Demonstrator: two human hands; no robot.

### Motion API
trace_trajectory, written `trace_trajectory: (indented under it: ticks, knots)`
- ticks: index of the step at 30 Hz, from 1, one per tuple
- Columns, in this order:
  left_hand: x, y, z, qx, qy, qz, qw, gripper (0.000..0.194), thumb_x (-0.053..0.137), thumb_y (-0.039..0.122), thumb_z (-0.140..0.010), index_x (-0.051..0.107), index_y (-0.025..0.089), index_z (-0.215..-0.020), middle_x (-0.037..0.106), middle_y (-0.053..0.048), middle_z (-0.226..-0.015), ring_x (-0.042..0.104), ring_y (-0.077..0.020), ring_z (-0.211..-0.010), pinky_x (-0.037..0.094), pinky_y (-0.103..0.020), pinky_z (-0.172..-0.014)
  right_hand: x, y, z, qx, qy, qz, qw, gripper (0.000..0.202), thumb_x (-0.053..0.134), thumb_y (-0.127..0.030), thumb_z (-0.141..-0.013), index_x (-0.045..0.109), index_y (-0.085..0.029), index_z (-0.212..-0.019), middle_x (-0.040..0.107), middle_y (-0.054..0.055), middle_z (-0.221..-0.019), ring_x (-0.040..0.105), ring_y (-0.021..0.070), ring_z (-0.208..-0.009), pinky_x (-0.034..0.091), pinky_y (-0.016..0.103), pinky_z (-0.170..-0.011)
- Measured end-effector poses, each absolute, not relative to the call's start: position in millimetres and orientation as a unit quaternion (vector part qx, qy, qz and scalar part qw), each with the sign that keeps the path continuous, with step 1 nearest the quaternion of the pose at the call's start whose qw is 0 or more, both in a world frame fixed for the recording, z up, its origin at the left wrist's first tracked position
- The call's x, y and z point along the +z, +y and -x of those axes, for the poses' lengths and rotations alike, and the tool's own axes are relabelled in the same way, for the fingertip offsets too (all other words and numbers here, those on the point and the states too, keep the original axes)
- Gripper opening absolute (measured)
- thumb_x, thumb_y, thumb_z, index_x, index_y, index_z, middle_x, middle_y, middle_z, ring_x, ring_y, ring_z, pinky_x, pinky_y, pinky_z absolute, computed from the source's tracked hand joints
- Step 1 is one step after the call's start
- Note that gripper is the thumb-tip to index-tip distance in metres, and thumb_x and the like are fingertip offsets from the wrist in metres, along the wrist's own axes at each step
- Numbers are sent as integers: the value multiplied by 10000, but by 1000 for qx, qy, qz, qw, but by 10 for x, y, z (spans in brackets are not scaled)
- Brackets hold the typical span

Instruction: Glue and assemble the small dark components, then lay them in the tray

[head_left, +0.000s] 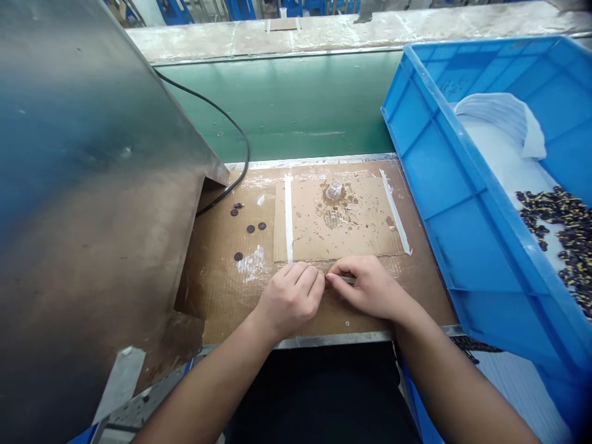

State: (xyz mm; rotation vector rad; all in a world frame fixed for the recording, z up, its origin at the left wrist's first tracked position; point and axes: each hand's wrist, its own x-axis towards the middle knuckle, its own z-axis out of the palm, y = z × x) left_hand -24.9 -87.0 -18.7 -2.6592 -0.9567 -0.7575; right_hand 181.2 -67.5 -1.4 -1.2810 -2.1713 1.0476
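Observation:
Both my hands meet over the brown cardboard work surface, near its front edge, fingertips almost touching. My left hand (295, 295) is closed, its fingers curled down, and whatever it pinches is hidden. In my right hand (365, 285), thumb and forefinger are pinched together around something small and thin that I cannot make out. Just beyond the hands is a taped cardboard sheet (342, 240) with brown stains and a small clear plastic cup (334, 190). Several dark round pieces, one of them a dark disc (238, 256), lie left of the sheet.
A large metal housing (92, 185) fills the left side, with a black cable (222, 112) looping behind. At the right, a blue crate (439, 185) holds white sheeting and many dark pieces with yellowish bits (571, 234). A green panel (300, 105) stands behind.

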Motion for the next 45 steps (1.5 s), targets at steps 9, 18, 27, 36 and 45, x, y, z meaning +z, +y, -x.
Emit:
trace_trajectory:
  ticks: [9, 18, 27, 36, 45]
  knots:
    - [-189, -891, 224, -255, -314, 905, 130, 102, 678, 86, -880, 654, 41, -969, 648, -98, -791, 641, -251, -776, 538, -372, -656, 57, -584, -1842, 438, -741, 490, 141, 205, 604, -265, -903, 718, -179, -755, 647, -28, -653, 516, 100, -601, 367, 246, -589]
    - [-229, -905, 185, -268, -307, 901, 147, 125, 696, 97, -868, 648, 37, -965, 633, -90, -766, 622, -233, -727, 541, -374, -644, 61, -544, -1879, 488, -715, 485, 122, 220, 595, -280, -877, 682, -170, -707, 570, -40, -620, 465, 94, -600, 345, 237, -559]
    - [-185, -935, 141, -286, -282, 900, 171, 105, 681, 95, -880, 628, 49, -958, 615, -77, -742, 627, -221, -712, 546, -360, -629, 47, -527, -1983, 570, -674, 461, 94, 225, 580, -264, -870, 599, -169, -667, 482, -54, -594, 395, 86, -577, 304, 234, -528]
    - [-191, -830, 227, -370, -351, 857, 72, 255, 634, 67, -882, 583, 67, -1132, 659, -121, -930, 592, -219, -871, 564, -364, -784, 37, -637, -2040, 606, -629, 463, 154, 279, 627, -377, -916, 670, -157, -749, 578, -22, -647, 470, 100, -606, 349, 234, -561]
    - [-177, -813, 176, -407, -395, 796, -214, 177, 479, 151, -997, 578, 156, -851, 633, -53, -831, 592, -155, -789, 496, -313, -743, -50, -730, -1914, 615, -571, 402, 366, 234, 657, -428, -950, 700, -202, -990, 719, 59, -988, 668, 182, -950, 533, 328, -903]
